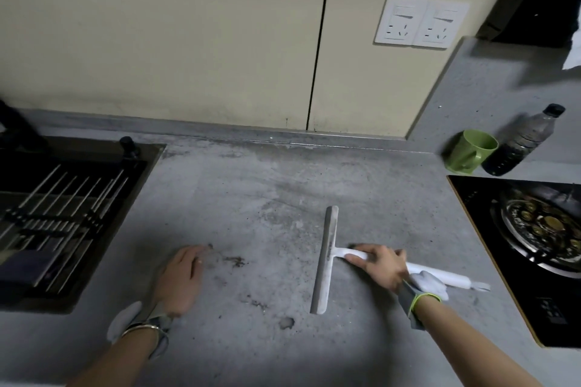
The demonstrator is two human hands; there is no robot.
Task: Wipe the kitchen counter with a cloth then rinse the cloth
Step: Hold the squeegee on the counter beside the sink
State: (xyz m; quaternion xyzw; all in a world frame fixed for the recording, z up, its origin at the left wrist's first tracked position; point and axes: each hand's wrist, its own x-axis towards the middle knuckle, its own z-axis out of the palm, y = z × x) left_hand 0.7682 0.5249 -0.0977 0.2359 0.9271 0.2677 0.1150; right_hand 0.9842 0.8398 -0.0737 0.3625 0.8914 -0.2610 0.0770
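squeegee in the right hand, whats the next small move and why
Probably drag the squeegee leftward toward the sink. The right hand grips its handle with the blade flat on the counter, and dark crumbs lie between the blade and the left hand, which rests flat there.

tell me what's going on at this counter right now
A person is working at a stained grey concrete counter. Their right hand grips the handle of a white T-shaped squeegee, whose blade lies on the counter. The left hand rests flat, fingers near a patch of dark crumbs. No cloth can be made out. A black sink sits to the left, a gas hob to the right.
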